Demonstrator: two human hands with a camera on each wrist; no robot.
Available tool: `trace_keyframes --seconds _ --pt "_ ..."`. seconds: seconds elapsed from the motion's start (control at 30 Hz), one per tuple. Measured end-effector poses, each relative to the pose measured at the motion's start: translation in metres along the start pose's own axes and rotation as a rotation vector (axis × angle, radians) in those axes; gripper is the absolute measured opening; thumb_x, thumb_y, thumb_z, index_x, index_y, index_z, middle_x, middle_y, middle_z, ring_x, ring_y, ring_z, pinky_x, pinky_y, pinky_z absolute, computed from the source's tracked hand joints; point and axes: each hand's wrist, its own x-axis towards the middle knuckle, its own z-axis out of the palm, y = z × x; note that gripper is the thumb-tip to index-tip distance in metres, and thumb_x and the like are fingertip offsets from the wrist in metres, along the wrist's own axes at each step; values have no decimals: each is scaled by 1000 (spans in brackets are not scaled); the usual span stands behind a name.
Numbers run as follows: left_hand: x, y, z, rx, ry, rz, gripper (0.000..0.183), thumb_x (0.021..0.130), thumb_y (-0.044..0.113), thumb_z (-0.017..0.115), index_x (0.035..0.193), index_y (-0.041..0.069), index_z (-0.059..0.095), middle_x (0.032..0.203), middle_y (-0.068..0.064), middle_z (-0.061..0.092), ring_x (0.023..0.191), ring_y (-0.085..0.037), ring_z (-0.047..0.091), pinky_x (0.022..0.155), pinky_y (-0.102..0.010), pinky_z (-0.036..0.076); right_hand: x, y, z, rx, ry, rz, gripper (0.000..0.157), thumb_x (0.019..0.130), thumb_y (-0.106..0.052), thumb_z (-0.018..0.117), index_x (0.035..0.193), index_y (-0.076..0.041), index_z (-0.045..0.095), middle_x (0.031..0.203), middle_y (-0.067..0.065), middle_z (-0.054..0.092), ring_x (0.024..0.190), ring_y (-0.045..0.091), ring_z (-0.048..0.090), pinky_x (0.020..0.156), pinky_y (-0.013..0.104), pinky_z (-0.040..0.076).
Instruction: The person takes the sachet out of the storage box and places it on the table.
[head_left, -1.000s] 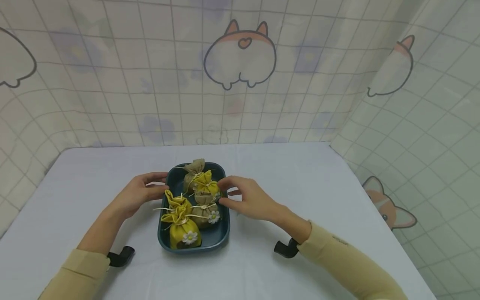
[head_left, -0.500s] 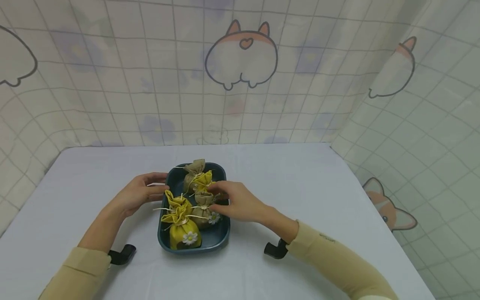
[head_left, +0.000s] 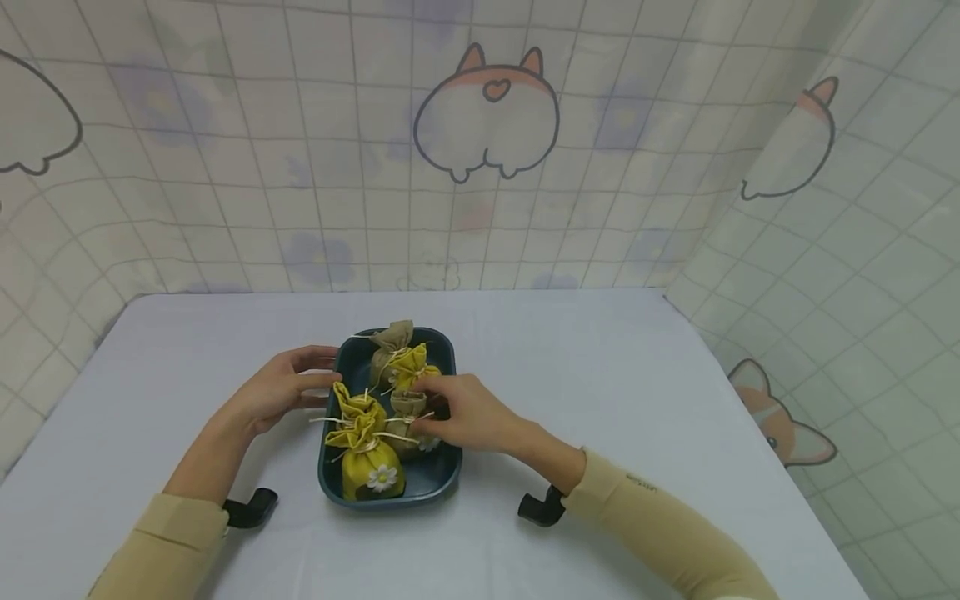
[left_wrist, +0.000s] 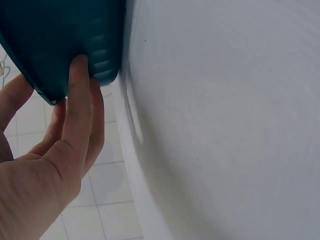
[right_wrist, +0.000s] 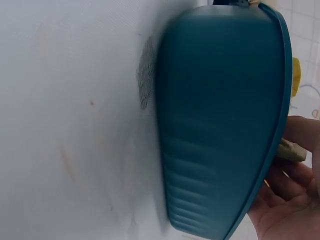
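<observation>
A dark teal plastic tub (head_left: 431, 487) stands on the white-covered table with several small drawstring pouches in it. My left hand (head_left: 281, 387) rests against the tub's left side, fingers touching its outer wall; in the left wrist view the fingers (left_wrist: 77, 100) lie nearly straight. Over the tub's right rim reaches my right hand (head_left: 472, 412), thumb and fingers around the neck of a tan pouch (head_left: 408, 406). That pouch (right_wrist: 291, 150) shows between thumb and fingers in the right wrist view; how firmly it is held is hidden. Just behind is a yellow pouch (head_left: 411, 365).
Another tan pouch (head_left: 392, 337) leans at the tub's far end. A yellow pouch with a white flower (head_left: 367, 471) sits at the near left, a second yellow one (head_left: 352, 404) behind it. Around the table (head_left: 570, 367) hangs a patterned curtain (head_left: 315, 150).
My right hand has moved left and slightly nearer me, from the yellow pouch by the right rim to the tan one. My left hand has stayed at the tub's side.
</observation>
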Motion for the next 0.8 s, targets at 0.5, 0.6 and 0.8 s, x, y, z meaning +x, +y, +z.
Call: trace_keyframes --seconds 0.5,0.6,0.8 --pt "0 9 -1 -1 -17 -43 65 105 16 61 158 -3 27 155 -30 34 127 -39 54 97 -49 55 0 0 10 -69 7 -42 38 93 -12 79 127 -3 65 117 7 72 100 11 66 84 19 53" --pt "-1 8 0 -4 -17 -46 65 105 15 60 158 -3 27 155 -31 34 126 -38 55 96 -49 55 -1 0 12 -70 18 -51 38 92 -12 79 126 -4 65 118 7 72 103 11 66 86 19 52" --pt "-4 9 1 1 -14 -48 64 106 15 59 158 -3 27 153 -31 36 123 -36 57 96 -49 55 -2 -1 15 -60 53 -55 36 91 -11 80 124 -3 67 118 7 73 108 14 67 89 19 53"
